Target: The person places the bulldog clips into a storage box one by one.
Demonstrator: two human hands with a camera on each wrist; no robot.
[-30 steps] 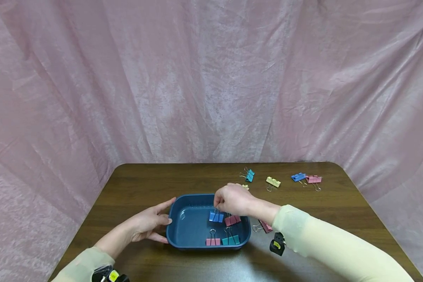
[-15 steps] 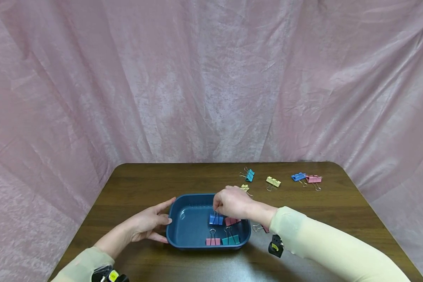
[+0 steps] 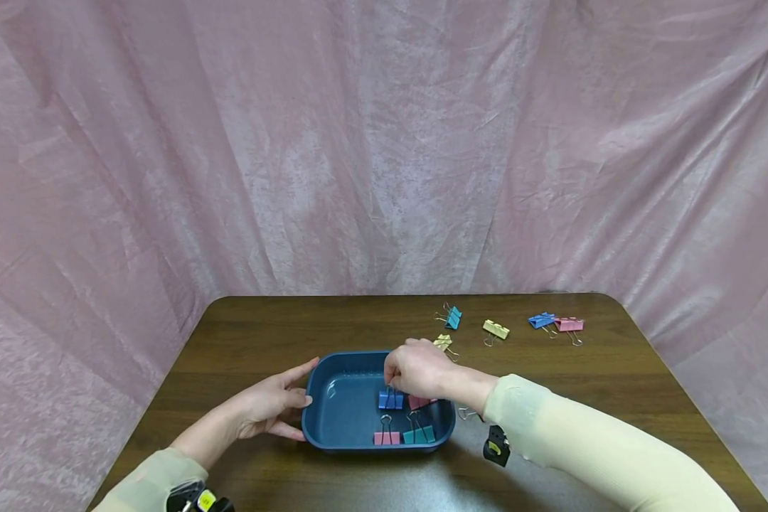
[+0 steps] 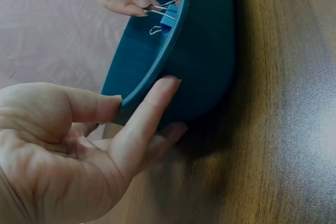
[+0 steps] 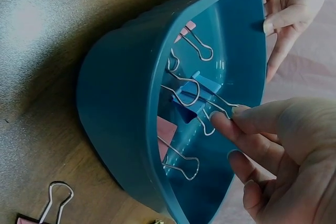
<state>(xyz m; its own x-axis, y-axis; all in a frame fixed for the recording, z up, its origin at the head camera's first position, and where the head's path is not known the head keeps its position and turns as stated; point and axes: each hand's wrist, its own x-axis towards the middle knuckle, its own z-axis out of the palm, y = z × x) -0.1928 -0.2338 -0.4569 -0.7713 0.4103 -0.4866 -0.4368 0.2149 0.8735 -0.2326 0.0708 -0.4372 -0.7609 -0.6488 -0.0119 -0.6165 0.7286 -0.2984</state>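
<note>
In the head view my right hand [image 3: 416, 368] reaches over the back right of a dark blue plastic tray [image 3: 345, 427]. Its thumb and index finger pinch a wire handle of a blue binder clip [image 5: 197, 92], whose body [image 3: 390, 400] sits low in the tray. My left hand [image 3: 269, 407] holds the tray's left end, thumb at the rim [image 4: 173, 38] and the other fingers spread along the outer wall. Also inside the tray are a pink binder clip [image 3: 387, 438], a green one [image 3: 419, 435] and a red one [image 3: 420, 402], partly hidden by my right hand.
On the brown wooden table [image 3: 243, 327] behind the tray lie a teal clip [image 3: 452, 317], yellow clips [image 3: 496, 329], a blue clip [image 3: 541, 321] and a pink clip [image 3: 569, 324]. Another clip [image 3: 467, 413], mostly under my right forearm, is right of the tray. A pink curtain [image 3: 358, 142] hangs behind.
My right hand has lowered slightly and shifted a little left, and the blue clip has moved down a little with it. My left hand and the tray stay in place.
</note>
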